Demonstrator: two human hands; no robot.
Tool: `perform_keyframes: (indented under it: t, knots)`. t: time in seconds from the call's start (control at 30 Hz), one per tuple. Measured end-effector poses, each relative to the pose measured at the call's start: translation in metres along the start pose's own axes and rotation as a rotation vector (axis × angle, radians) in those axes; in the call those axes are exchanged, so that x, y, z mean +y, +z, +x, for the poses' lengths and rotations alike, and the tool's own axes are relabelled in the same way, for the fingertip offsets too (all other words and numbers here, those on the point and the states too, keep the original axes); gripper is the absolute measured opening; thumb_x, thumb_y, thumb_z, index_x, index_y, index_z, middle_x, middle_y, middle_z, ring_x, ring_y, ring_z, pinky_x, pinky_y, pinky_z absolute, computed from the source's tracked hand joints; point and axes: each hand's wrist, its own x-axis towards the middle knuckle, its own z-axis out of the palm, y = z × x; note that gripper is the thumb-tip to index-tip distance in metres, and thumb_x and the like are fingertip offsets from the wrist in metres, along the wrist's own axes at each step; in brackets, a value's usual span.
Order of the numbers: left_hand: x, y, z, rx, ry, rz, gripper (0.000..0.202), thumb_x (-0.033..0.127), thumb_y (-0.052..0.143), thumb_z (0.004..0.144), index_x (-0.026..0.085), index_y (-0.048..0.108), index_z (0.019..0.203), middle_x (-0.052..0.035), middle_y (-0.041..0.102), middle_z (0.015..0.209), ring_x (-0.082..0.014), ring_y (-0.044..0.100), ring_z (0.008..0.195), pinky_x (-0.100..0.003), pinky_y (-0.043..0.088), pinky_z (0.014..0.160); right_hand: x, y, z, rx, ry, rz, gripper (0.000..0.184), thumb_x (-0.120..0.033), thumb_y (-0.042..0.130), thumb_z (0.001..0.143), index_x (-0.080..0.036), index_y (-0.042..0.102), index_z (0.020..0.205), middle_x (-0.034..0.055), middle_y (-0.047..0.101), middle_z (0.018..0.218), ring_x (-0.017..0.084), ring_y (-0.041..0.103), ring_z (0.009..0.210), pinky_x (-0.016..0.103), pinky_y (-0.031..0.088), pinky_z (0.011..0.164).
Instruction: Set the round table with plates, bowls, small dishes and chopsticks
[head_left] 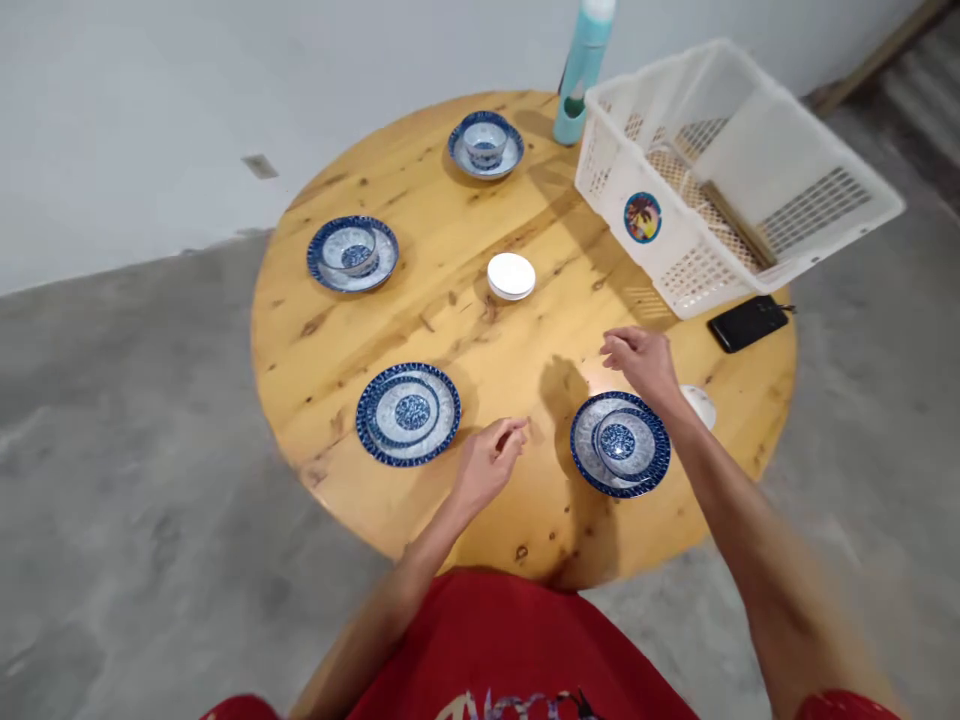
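My left hand [493, 462] hovers over the table between two place settings, its fingers curled in to the thumb and nothing visible in them. To its left, a patterned bowl [412, 412] sits on a blue-rimmed plate [367, 440]. My right hand [641, 362] is above the table, just beyond another blue-rimmed plate [589, 465], with loosely bent fingers and nothing seen in them. On that plate rests a second patterned bowl [619, 440], off centre. A white round dish [699, 405] is partly hidden behind my right forearm.
The round wooden table [420, 330] also carries white stacked dishes [511, 275], a left plate-and-bowl setting [352, 253] and a far one [485, 145]. At the right stand a white plastic basket [682, 255], a black phone [748, 322] and a turquoise bottle [581, 75].
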Motion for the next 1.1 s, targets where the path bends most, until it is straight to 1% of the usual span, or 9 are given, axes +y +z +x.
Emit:
perform_keyframes:
  t: [0.13,0.23,0.33,0.43,0.53,0.6,0.7,0.93,1.1]
  knots:
    - [-0.016,-0.068,0.003,-0.058,0.05,-0.051,0.03,0.037,0.051,0.1,0.02,0.072,0.113,-0.0077,0.075,0.103,-0.0199,0.071,0.093,-0.031,0.055,0.079,-0.03,0.068,0.029,0.041,0.143,0.066,0.019,-0.028,0.062,0.081,-0.013,0.069,0.09,0.0049,0.072,0.074,0.012,0.066,0.054,0.02,0.05,0.05]
    - [-0.03,-0.119,0.0,0.001,0.036,-0.065,0.03,0.036,0.051,0.098,0.02,0.071,0.113,-0.0063,0.076,0.097,-0.0184,0.072,0.084,-0.03,0.055,0.078,-0.044,0.112,0.054,0.092,0.267,0.09,0.011,-0.023,0.062,0.086,-0.013,0.065,0.089,0.0036,0.071,0.074,0.01,0.063,0.05,0.018,0.048,0.046]
    - [-0.047,-0.161,-0.003,0.103,-0.047,-0.089,0.031,0.04,0.051,0.097,0.02,0.07,0.111,-0.0063,0.076,0.096,-0.0177,0.072,0.078,-0.029,0.056,0.073,-0.052,0.144,0.081,0.148,0.33,0.078,0.011,-0.023,0.062,0.091,-0.015,0.06,0.084,0.0012,0.067,0.069,0.009,0.06,0.047,0.017,0.044,0.041]
    - [-0.067,-0.189,-0.008,0.194,-0.134,-0.086,0.033,0.046,0.055,0.094,0.02,0.07,0.108,-0.0059,0.076,0.092,-0.0183,0.072,0.075,-0.029,0.057,0.071,-0.053,0.162,0.106,0.189,0.377,0.054,0.024,-0.028,0.058,0.097,-0.016,0.057,0.076,0.0006,0.064,0.064,0.008,0.058,0.044,0.017,0.041,0.038]
    - [-0.086,-0.201,-0.011,0.278,-0.204,-0.091,0.036,0.049,0.056,0.093,0.019,0.07,0.108,-0.005,0.075,0.09,-0.0183,0.072,0.075,-0.03,0.058,0.072,-0.051,0.171,0.123,0.199,0.442,-0.005,0.031,-0.034,0.059,0.098,-0.016,0.056,0.072,0.0014,0.063,0.06,0.009,0.058,0.043,0.017,0.041,0.037]
    - [-0.096,-0.201,-0.01,0.314,-0.242,-0.119,0.038,0.05,0.056,0.093,0.019,0.07,0.109,-0.005,0.074,0.09,-0.0181,0.072,0.075,-0.029,0.058,0.07,-0.048,0.174,0.129,0.193,0.452,-0.048,0.03,-0.034,0.062,0.096,-0.016,0.056,0.073,0.0012,0.063,0.059,0.009,0.058,0.043,0.018,0.042,0.038]
    - [-0.101,-0.197,-0.004,0.326,-0.264,-0.155,0.039,0.05,0.057,0.091,0.018,0.07,0.108,-0.0053,0.074,0.089,-0.0176,0.071,0.074,-0.029,0.057,0.069,-0.045,0.177,0.134,0.194,0.426,-0.098,0.026,-0.03,0.064,0.095,-0.016,0.058,0.073,0.0011,0.063,0.06,0.01,0.058,0.044,0.018,0.044,0.04]
    - [-0.088,-0.19,0.031,0.265,-0.179,-0.114,0.036,0.048,0.054,0.093,0.019,0.071,0.106,-0.0048,0.074,0.086,-0.0185,0.071,0.077,-0.03,0.055,0.072,-0.048,0.177,0.125,0.174,0.458,-0.147,0.022,-0.025,0.064,0.092,-0.017,0.06,0.072,0.0053,0.066,0.061,0.014,0.062,0.049,0.023,0.049,0.045]
    - [-0.078,-0.192,0.051,0.274,-0.148,-0.119,0.036,0.047,0.054,0.092,0.019,0.071,0.107,-0.0063,0.075,0.089,-0.0191,0.072,0.077,-0.03,0.056,0.071,-0.047,0.17,0.118,0.152,0.432,-0.195,0.019,-0.028,0.062,0.092,-0.016,0.063,0.077,0.0067,0.067,0.063,0.016,0.062,0.049,0.026,0.052,0.046]
